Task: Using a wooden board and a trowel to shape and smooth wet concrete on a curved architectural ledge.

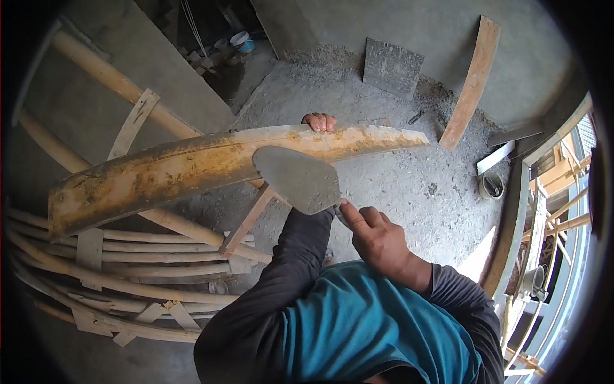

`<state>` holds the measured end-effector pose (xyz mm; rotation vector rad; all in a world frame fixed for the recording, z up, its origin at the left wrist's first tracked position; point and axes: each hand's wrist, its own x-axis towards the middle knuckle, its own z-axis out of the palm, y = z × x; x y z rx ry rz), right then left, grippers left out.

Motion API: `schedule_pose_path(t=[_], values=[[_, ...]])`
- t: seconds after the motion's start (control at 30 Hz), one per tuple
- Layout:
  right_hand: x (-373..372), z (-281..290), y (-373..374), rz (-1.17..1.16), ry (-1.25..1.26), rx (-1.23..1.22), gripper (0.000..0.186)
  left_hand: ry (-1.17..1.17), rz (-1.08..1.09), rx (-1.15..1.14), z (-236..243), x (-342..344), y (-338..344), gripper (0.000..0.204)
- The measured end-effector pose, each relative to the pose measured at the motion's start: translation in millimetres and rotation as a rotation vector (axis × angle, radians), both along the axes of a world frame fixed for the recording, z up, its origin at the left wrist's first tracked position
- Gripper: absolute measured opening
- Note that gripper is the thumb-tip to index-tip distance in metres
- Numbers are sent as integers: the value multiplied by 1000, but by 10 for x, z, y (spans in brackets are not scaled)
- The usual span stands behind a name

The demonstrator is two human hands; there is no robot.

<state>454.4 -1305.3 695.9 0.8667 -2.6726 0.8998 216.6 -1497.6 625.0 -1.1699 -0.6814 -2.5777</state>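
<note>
A long wooden plank point(211, 157), stained with yellow-brown patches, lies slantwise across the view in front of me. My left hand point(320, 121) grips its far edge near the middle; only the fingers show, curled over the edge, while the palm is hidden behind the wood. Closed round the handle of a trowel is my right hand point(380, 237), with the thumb stretched toward the blade. The trowel point(297, 179) has a broad grey blade that overlaps the plank's near edge in view; I cannot tell whether they touch.
Bamboo poles and ladders point(160, 256) stand at the left. A grey board point(391, 67) and another plank point(471, 83) lean on the far wall. Buckets sit at the back point(242, 42) and at the right point(491, 184). Debris dots the concrete floor point(409, 185).
</note>
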Motion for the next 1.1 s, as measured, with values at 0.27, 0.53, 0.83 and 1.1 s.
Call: schedule_pose_path(t=[0.27,0.53,0.83,1.1], values=[[-18,229,142,-124,-192,48,64,-27,35,81,37,71,-173,28],[16,186,38,167,-250,-145,71,47,-76,14,172,29,-124,25],[174,-576,627,-307,-468,-147,69,27,-28,4,533,308,-330,22],[199,-518,744,-215,-240,-101,66,202,3,-134,881,440,-250,19]])
